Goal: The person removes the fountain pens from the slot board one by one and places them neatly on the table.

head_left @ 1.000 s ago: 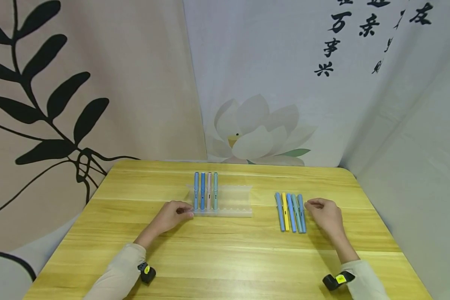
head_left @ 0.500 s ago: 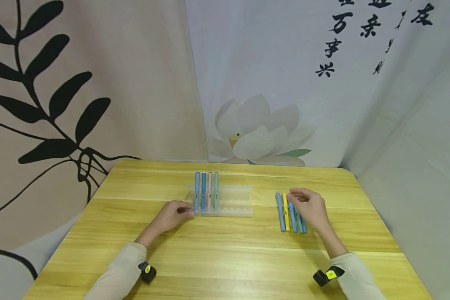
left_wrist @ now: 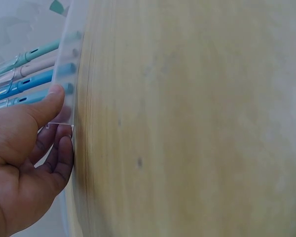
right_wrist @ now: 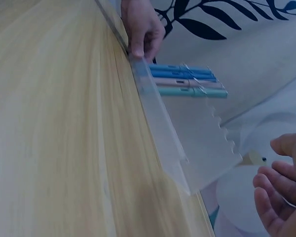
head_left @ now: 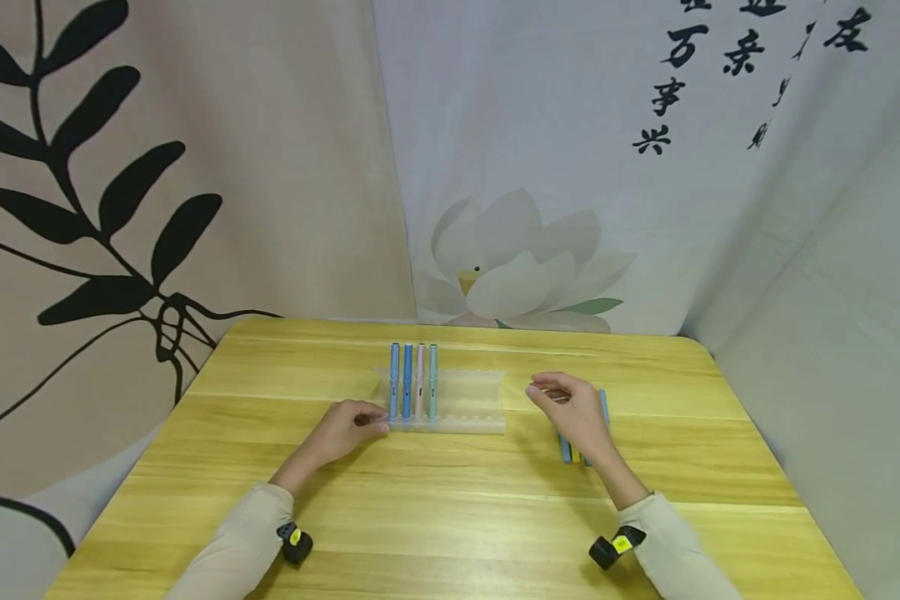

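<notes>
A clear plastic pen rack (head_left: 471, 400) stands mid-table. Two blue pens (head_left: 407, 375), a pink pen (head_left: 420, 379) and a pale green pen (head_left: 432, 375) lean in its left part. My left hand (head_left: 348, 429) pinches the rack's left corner, thumb in front and fingers behind, as the left wrist view shows. Over the loose pens to the right hovers my right hand (head_left: 577, 417), covering most of them. Ends of a blue pen (head_left: 566, 452) and a yellow pen (head_left: 576, 456) stick out below it. In the right wrist view its fingers (right_wrist: 278, 185) are loosely bent, with nothing visible between them.
The wooden table (head_left: 435, 517) reaches back to a printed curtain (head_left: 307, 167) with leaves, a lotus and writing. Another pale curtain (head_left: 832, 333) hangs along the right side. The rack's right-hand notches (right_wrist: 227, 133) hold no pens.
My right hand has moved left from beside the loose pens, across them, toward the rack. The left hand and the rack have stayed in place.
</notes>
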### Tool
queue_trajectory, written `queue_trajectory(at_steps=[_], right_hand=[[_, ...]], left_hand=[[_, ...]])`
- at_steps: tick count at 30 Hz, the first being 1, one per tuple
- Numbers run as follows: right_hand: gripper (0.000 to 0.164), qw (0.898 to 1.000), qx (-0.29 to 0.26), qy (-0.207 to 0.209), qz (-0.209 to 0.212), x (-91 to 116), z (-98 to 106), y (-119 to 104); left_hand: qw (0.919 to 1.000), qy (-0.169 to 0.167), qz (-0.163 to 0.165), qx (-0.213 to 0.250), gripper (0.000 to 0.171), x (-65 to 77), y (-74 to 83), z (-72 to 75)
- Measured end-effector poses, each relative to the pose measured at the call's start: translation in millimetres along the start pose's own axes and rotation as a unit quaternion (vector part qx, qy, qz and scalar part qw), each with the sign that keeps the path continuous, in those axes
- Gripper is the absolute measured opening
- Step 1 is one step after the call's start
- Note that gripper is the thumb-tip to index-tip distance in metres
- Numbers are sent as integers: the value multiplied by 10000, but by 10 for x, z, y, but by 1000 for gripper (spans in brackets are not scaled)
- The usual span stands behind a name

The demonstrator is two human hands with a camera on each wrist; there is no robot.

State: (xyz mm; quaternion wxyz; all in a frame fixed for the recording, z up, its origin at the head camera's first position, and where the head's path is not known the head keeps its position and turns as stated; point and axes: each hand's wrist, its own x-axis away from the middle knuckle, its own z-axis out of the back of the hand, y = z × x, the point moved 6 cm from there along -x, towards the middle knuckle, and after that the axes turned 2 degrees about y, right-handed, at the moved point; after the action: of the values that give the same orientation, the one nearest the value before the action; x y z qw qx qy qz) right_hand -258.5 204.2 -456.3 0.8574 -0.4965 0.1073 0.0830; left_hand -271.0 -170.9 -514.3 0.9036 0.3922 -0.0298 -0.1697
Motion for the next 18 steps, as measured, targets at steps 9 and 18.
queue_trajectory(at_steps=[9,18], right_hand=[[30,9995,-239,-220,56,-32,-343,-128],[24,9976,-452,-515,81,-57,-708,-262]], left_hand=[[10000,23,-43,-35,27,13,9,12],[10000,-18,-40,-40,28,0,-21,-10]])
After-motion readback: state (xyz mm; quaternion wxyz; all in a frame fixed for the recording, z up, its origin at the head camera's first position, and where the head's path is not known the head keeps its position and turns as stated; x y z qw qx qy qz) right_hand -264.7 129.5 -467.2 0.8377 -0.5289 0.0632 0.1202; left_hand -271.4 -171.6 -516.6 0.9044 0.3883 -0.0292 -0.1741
